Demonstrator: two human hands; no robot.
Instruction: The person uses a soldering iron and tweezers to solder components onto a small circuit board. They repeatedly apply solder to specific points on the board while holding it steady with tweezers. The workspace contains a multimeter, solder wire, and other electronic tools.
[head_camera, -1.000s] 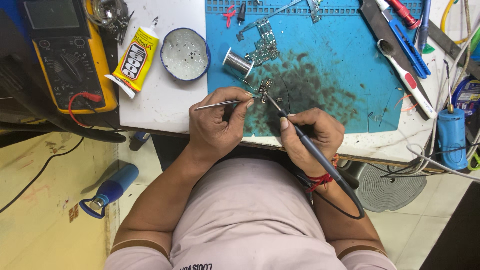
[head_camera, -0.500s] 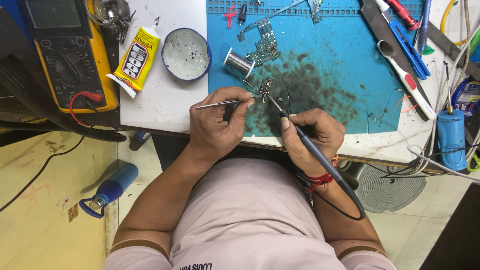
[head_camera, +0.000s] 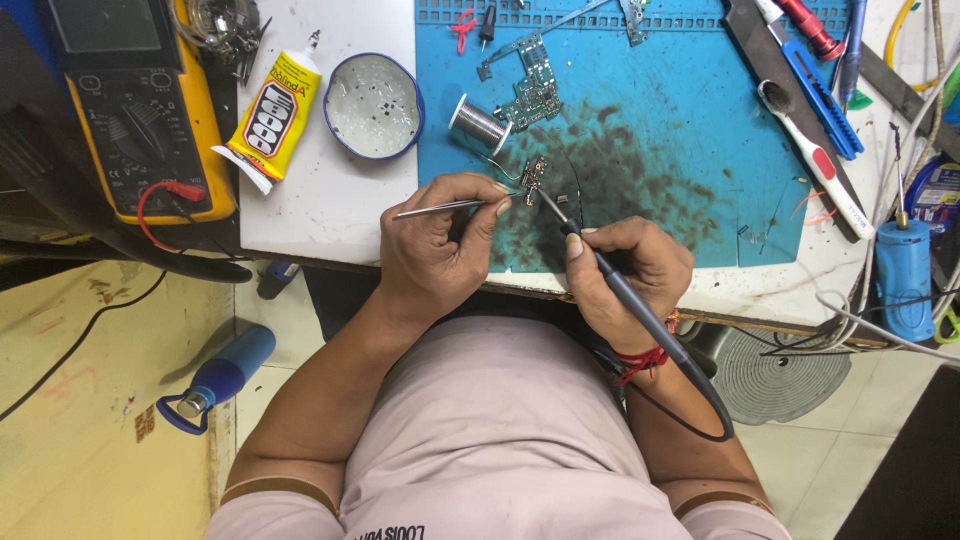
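Cluttered white bench (head_camera: 330, 215) fills the upper frame, with a blue silicone work mat (head_camera: 680, 150), darkly stained at centre, laid over its right half.

Left hand (head_camera: 440, 245): fingers pinched on thin metal tweezers (head_camera: 450, 207), whose tips reach right to a small gold-and-green circuit board piece (head_camera: 534, 180) lying on the stained patch of the mat, centre of frame. Right hand (head_camera: 625, 270): fingers pressed together around a dark pen-shaped soldering iron (head_camera: 610, 280), tip angled up-left to just beside the board piece; whether it touches cannot be told. Its cable loops down past the wrist, lower right.

Nearby: silver spool of solder wire (head_camera: 479, 123) just above the board piece, with a larger green circuit board (head_camera: 532, 92) above it. Round blue-rimmed tin lid (head_camera: 375, 106) and yellow glue tube (head_camera: 272, 118) to the left. Yellow multimeter (head_camera: 135, 110) at upper left. White toothbrush (head_camera: 812, 155) at right.

Risks, judged: the board piece is held by the tweezer tips only, so pressure from the iron could skid or flip it. A lingering tip could lift pads. The cable, hanging off the bench edge, could tug the iron off target.
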